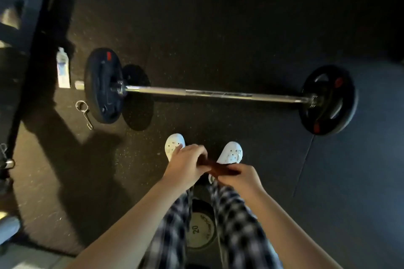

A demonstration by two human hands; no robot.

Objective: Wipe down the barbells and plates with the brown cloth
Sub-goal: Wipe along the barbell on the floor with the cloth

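A barbell [214,94] lies across the dark rubber floor ahead of my feet, a steel bar with a black plate [101,85] on its left end and another black plate [329,100] on its right end. Both hands are in front of my legs, well short of the bar. My left hand [185,165] and my right hand [241,178] each pinch an end of the brown cloth [215,167], which is stretched between them. Most of the cloth is hidden by my fingers.
A spring collar [84,113] and a white spray bottle [63,70] lie left of the left plate. A black rack upright [35,50] runs down the left side. A plate marked 20 [200,229] lies on the floor between my legs, behind my white shoes [175,144].
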